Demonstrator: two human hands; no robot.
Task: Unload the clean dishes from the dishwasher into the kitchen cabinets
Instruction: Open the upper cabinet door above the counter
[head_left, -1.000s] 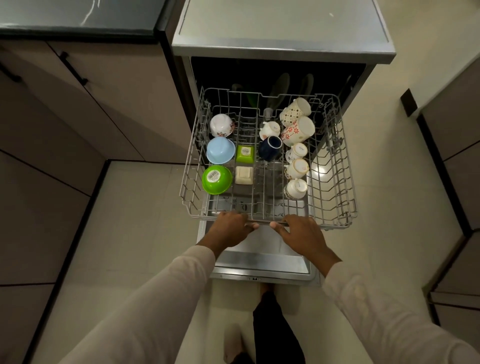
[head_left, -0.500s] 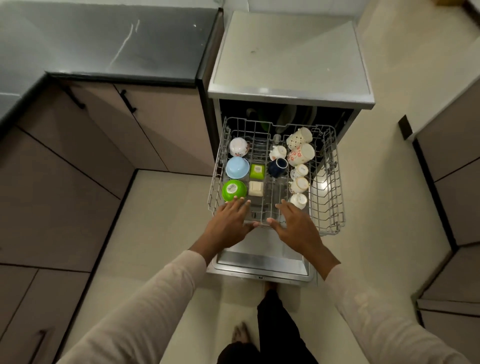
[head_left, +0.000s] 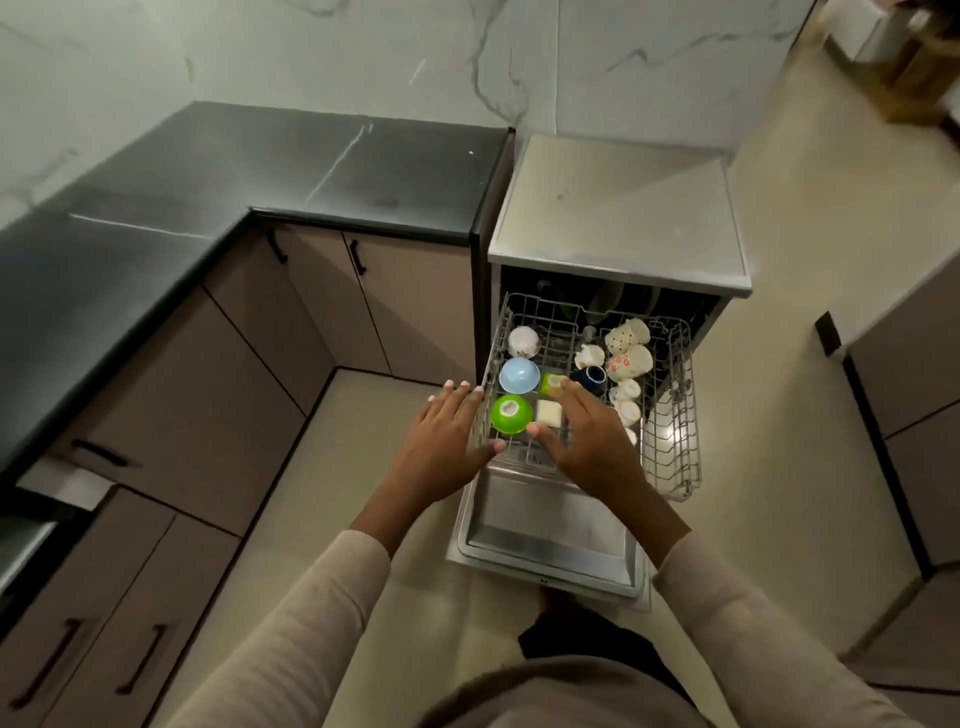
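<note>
The dishwasher's upper wire rack (head_left: 675, 415) is pulled out over the open door (head_left: 545, 540). It holds an upturned green bowl (head_left: 511, 414), a light blue bowl (head_left: 519, 375), a white patterned bowl (head_left: 523, 341), a small green square dish (head_left: 551, 383), a white square dish (head_left: 549, 413), a dark blue cup (head_left: 589, 378) and several white patterned cups (head_left: 628, 358). My left hand (head_left: 447, 447) hovers with straight fingers at the rack's left edge. My right hand (head_left: 582, 436) is spread over the rack's front, beside the green bowl, hiding some cups. Neither hand holds anything.
A black L-shaped countertop (head_left: 260, 197) runs along the left and back, above beige cabinets with black handles (head_left: 358, 258). The dishwasher's grey top (head_left: 618, 218) stands at the counter's right end. More cabinets (head_left: 924, 395) line the right side. Beige floor (head_left: 779, 467) surrounds the door.
Both hands let go of the rack's front rail and rose over the rack, fingers spread. The view lifted and pulled back, so the counter and wall now show.
</note>
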